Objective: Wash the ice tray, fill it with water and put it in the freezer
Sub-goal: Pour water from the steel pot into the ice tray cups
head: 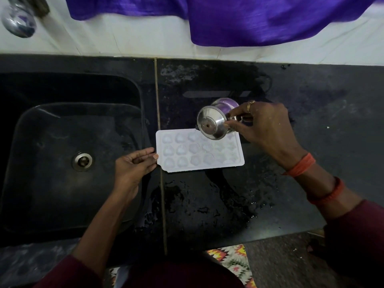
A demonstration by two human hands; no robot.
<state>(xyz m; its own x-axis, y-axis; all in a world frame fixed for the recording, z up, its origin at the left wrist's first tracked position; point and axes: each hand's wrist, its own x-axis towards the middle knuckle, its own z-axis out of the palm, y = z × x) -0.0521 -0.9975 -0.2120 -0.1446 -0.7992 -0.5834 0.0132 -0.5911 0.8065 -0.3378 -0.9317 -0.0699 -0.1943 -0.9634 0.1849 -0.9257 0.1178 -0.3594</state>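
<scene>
White plastic ice tray lies flat on the black tabletop, right next to the sink. Its short left end sits just past the thin line between sink & tabletop. It has 3 rows of little cups; can't tell how much water is in them.

L hand pinches the tray's left edge w/ thumb & fingertips. The other fingers are bent a bit, and the arm comes up over the sink's front corner.

R hand holds a shiny steel cup, fingers & thumb curled round it near the rim. The cup is tipped on its side, round bottom facing us, over the tray's far edge on the right half. Can't tell if water is coming out. A gold ring is on one finger and red bands are on the wrist.

The tabletop looks wet around the tray, w/ puddles & drops in front of it.

The sink is dark w/ a round metal drain. A shiny tap is at the top left, blurry. A purple cloth hangs along the white wall at the back. A bright patterned mat is on the floor below.
</scene>
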